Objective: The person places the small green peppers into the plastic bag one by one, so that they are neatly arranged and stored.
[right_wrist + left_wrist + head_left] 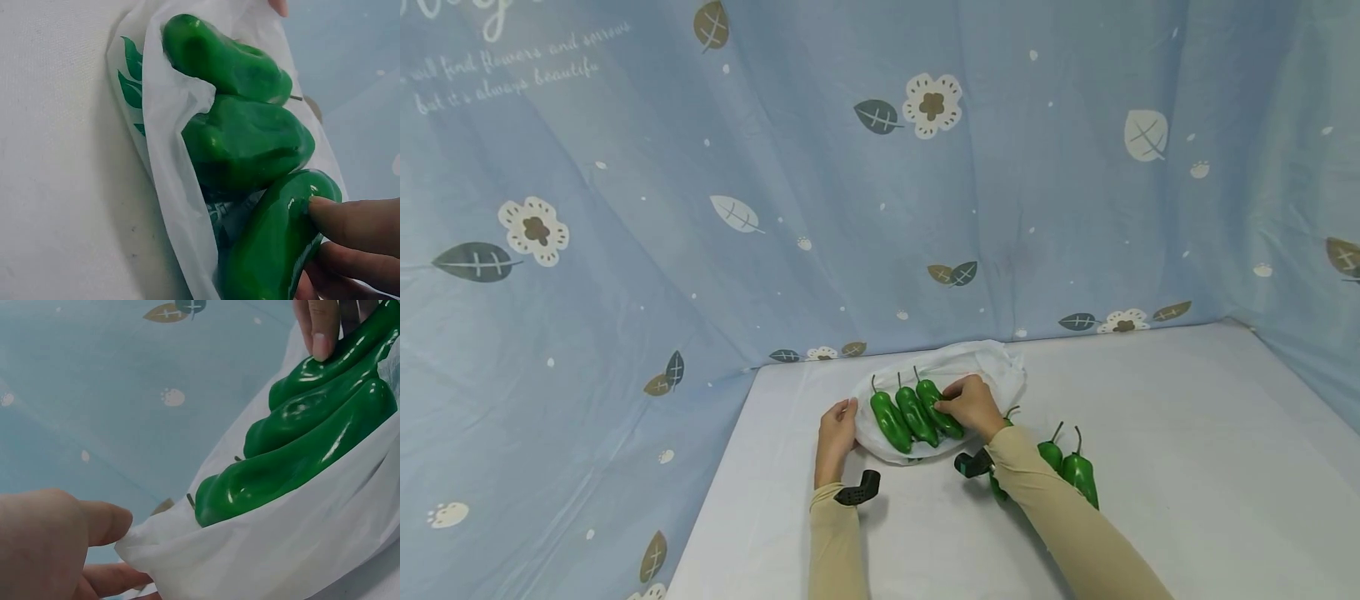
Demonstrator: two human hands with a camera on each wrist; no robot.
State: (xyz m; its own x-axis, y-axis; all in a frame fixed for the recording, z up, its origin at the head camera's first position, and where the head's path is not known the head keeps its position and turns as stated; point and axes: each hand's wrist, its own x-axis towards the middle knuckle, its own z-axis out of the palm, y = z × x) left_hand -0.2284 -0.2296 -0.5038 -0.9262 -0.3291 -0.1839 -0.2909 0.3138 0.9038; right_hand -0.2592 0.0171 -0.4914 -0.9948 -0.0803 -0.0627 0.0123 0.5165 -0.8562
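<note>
Three glossy green peppers lie side by side on a white plastic bag (891, 454), their thin stems toward the back. My right hand (973, 404) pinches the rightmost pepper (950, 425) with thumb and fingers; the right wrist view shows the thumb (350, 219) pressed on its skin. Beside it are the middle pepper (250, 144) and the left pepper (225, 62), partly behind the bag's near edge. At the bag's left end, my left hand (837, 433) holds the rim between thumb and fingers, seen close in the left wrist view.
More green peppers (1078, 475) lie on the white table (1210, 450) to the right, partly hidden under my right forearm (1052, 508). A blue printed curtain (850, 208) hangs behind and along the left side of the table. Each wrist carries a small black camera (859, 490).
</note>
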